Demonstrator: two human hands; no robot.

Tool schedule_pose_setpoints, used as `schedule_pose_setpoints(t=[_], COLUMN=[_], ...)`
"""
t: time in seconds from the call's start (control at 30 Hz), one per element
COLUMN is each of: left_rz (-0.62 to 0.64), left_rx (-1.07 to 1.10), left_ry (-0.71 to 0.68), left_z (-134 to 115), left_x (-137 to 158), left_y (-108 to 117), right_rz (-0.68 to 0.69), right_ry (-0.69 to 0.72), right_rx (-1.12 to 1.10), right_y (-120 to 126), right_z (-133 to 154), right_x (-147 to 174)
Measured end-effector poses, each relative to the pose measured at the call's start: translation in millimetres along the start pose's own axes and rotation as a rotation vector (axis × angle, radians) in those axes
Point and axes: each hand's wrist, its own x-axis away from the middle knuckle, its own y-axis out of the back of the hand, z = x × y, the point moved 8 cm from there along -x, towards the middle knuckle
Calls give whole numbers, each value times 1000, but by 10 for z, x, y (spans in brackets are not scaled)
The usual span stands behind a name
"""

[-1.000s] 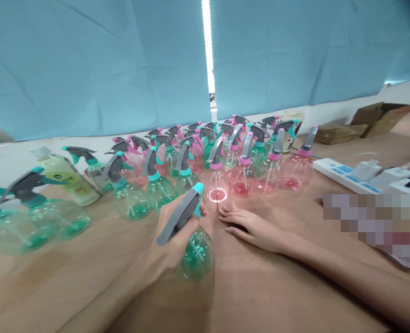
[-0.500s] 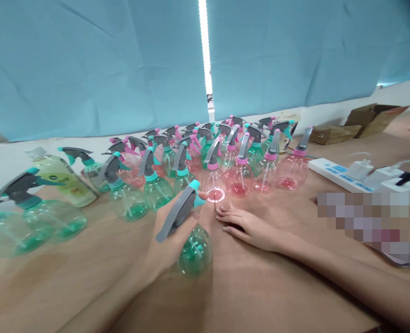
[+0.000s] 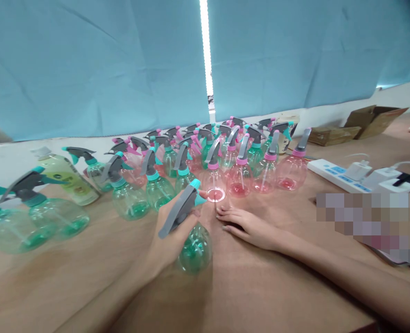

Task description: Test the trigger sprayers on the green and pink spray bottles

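Note:
My left hand (image 3: pixel 172 231) is wrapped round the neck of a green spray bottle (image 3: pixel 195 252) with a grey and teal trigger head. The bottle's clear green body shows below my fingers, near the table's middle. My right hand (image 3: pixel 246 225) rests flat on the table, fingers stretched out and holding nothing. Just beyond its fingertips stands a pink spray bottle (image 3: pixel 213 182). Several more green spray bottles (image 3: pixel 130 203) and pink spray bottles (image 3: pixel 291 171) stand in rows beyond both hands.
At left are two green spray bottles (image 3: pixel 61 217) and a yellow-green labelled bottle (image 3: pixel 69 180). A white power strip (image 3: pixel 334 173) with plugged-in chargers lies at right, near a blurred-out object (image 3: pixel 371 222). Cardboard boxes (image 3: pixel 374 120) sit at the back right, before a blue curtain (image 3: pixel 121 69).
The view has shifted very slightly. My left hand keeps its hold on the green spray bottle, and my right hand stays on the table.

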Motion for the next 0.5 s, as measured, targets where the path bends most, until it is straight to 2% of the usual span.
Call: schedule_pose_setpoints(t=[0.5], left_rz=[-10], left_rx=[-4], left_ry=[-1], left_z=[47], left_x=[2], left_y=[25], right_rz=[8], right_ry=[-5], right_rx=[9], right_y=[-8], right_z=[-10], right_x=[9])
